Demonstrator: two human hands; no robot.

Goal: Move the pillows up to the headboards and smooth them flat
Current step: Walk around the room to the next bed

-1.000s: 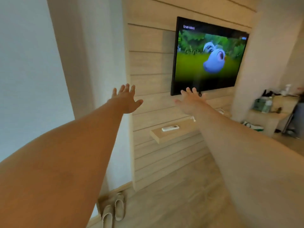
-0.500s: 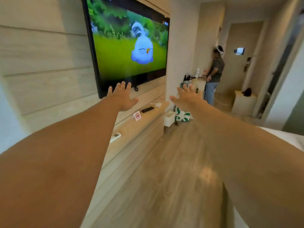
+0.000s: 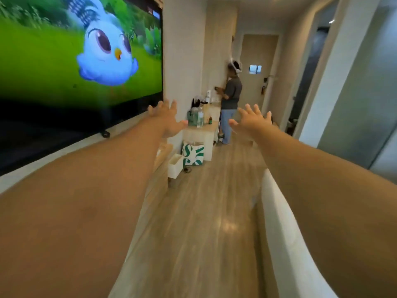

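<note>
Both my arms stretch straight out in front of me at chest height. My left hand (image 3: pixel 167 119) has its fingers spread and holds nothing. My right hand (image 3: pixel 252 119) is likewise spread and holds nothing. No pillow and no headboard is in view. A white edge of bedding (image 3: pixel 285 233) runs along the lower right, under my right forearm.
A large wall-mounted TV (image 3: pixel 75 72) fills the left. Below it runs a wooden shelf (image 3: pixel 163 153). A person (image 3: pixel 231 100) stands at a small counter with bottles (image 3: pixel 204 125) down the hall. A green-and-white bag (image 3: pixel 193 155) and white bin (image 3: pixel 175 165) sit on the wooden floor (image 3: pixel 197 222).
My view has swung to the right, from the wall and TV toward the hallway. The bed edge has come into view at the right. Both hands stay outstretched and spread.
</note>
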